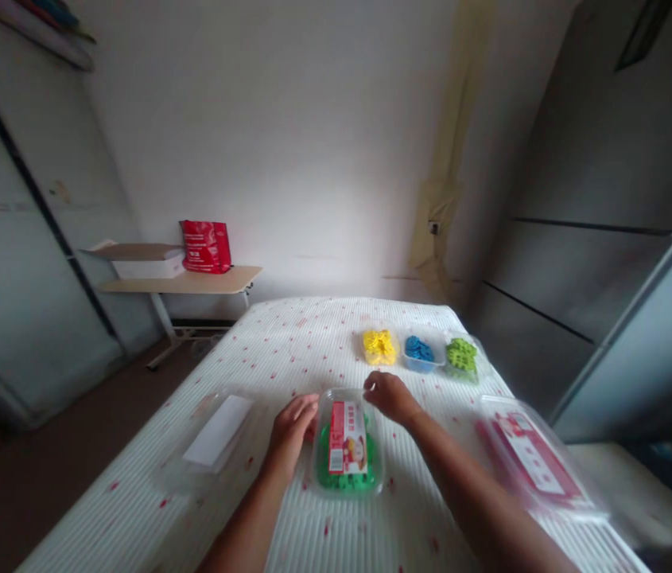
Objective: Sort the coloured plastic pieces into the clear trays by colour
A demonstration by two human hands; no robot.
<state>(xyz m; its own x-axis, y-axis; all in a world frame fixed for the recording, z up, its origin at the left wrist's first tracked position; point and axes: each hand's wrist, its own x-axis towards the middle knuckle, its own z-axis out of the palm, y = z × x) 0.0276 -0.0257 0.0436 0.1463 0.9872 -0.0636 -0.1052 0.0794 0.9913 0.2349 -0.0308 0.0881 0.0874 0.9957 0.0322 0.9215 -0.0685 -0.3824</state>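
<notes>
In the middle of the table a clear plastic box (pixel 378 477) with a red-and-white label (pixel 347 438) on its lid holds green pieces (pixel 324 469). My left hand (pixel 295 422) grips the box's upper left side, fingers bent together against the edge. At the far right corner of the lid, my right hand (pixel 394 395) has curled fingers and a thumb closed on the rim. The lid appears to lie over the box; whether it is latched cannot be seen.
Beyond my right hand stand clear boxes of yellow pieces (pixel 379 347), blue pieces (pixel 418 348) and light green pieces (pixel 461 355). Labelled clear lids (pixel 535 454) lie stacked at the right edge. A clear lid with a white label (pixel 219 430) lies left. A side table (pixel 240 278) stands behind.
</notes>
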